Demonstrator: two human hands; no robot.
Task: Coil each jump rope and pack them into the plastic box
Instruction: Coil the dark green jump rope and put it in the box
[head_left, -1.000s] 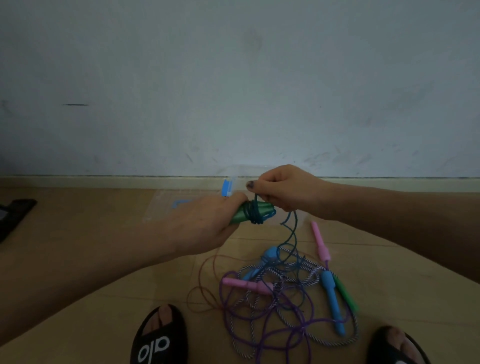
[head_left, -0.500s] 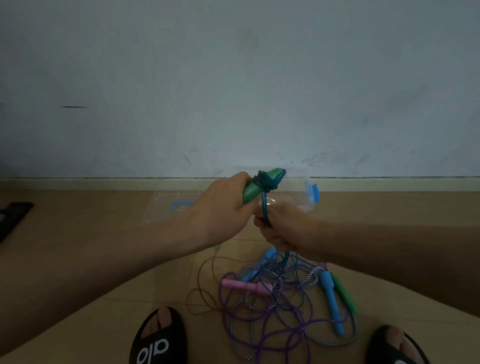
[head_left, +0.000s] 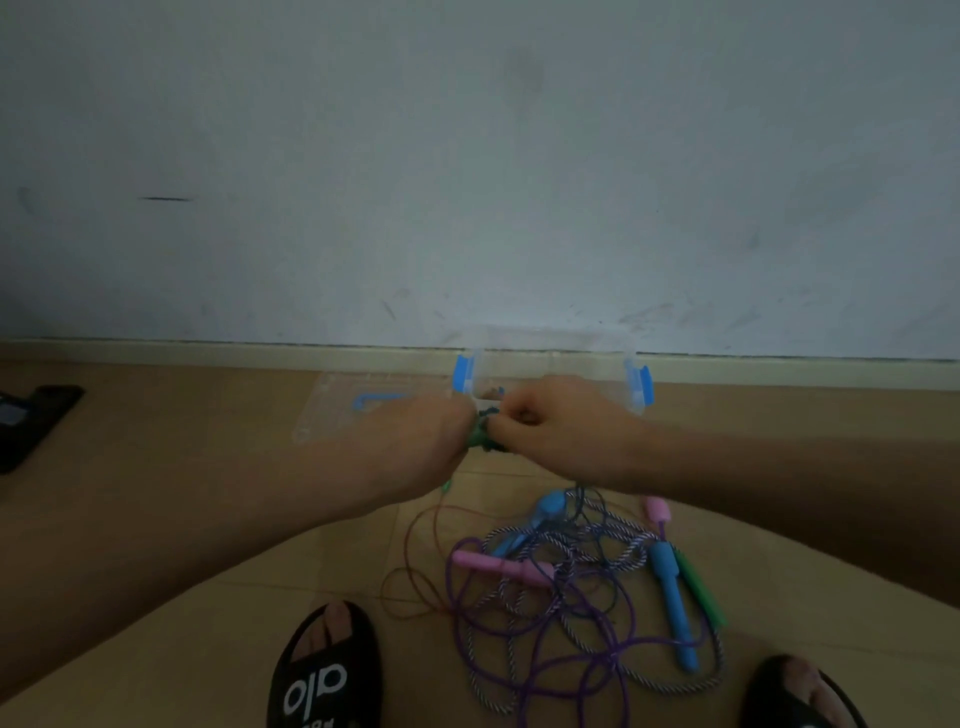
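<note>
Head view, left hand: the left hand (head_left: 415, 441) is curled round a green handle (head_left: 475, 435), of which only a short end shows past the fingers.
Head view, right hand: the right hand (head_left: 550, 426) meets the left one at the middle of the frame; its fingertips pinch the dark teal cord (head_left: 491, 413) wound on that handle.
Head view, held rope: handle and wound cord are raised off the floor, in front of the plastic box; a thin strand hangs down below the left hand.
Head view, plastic box: the clear plastic box (head_left: 550, 345) with blue side latches stands on the floor against the skirting, just behind the two hands. What lies inside it cannot be told.
Head view, lid: a clear lid (head_left: 337, 410) with a blue handle lies flat on the floor, just left of the box.
Head view, loose ropes: a tangled pile of ropes (head_left: 571, 597) lies on the floor between the feet, nearer than the hands. It holds purple, reddish and striped cords, two pink handles, blue handles and one green handle.
Head view, floor: the wooden floor (head_left: 182, 519) runs to a pale wall.
Head view, feet: a black sandal (head_left: 322, 670) with white letters is at lower left; a second sandal shows at the lower right corner.
Head view, left edge: a dark object (head_left: 31, 421) lies on the floor; its kind cannot be told.
</note>
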